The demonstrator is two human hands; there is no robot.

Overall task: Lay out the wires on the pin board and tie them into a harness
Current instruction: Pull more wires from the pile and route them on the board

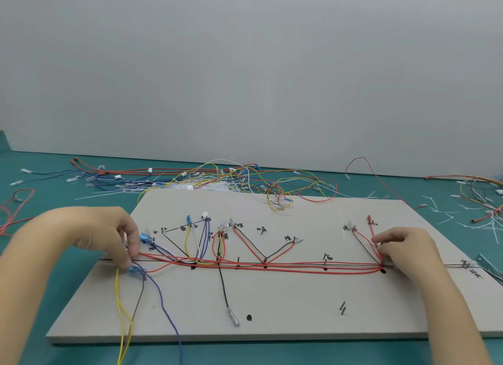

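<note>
A grey pin board (272,304) lies flat on the teal table, marked with black lines and handwritten labels. Red wires (272,265) run along its main horizontal line, with yellow, white, blue and brown branches rising to connectors near the top. My left hand (89,228) pinches the wires at the board's left end, beside two blue connectors (136,270). Yellow, brown and purple wires hang off the front edge below it. My right hand (402,245) rests on the right end, fingers curled over the red wires near a pin.
A tangle of loose wires (217,179) in several colours lies behind the board. More wires and white cable ties (479,207) are scattered at the right. A red wire loop (16,204) sits at the far left. A grey wall stands behind the table.
</note>
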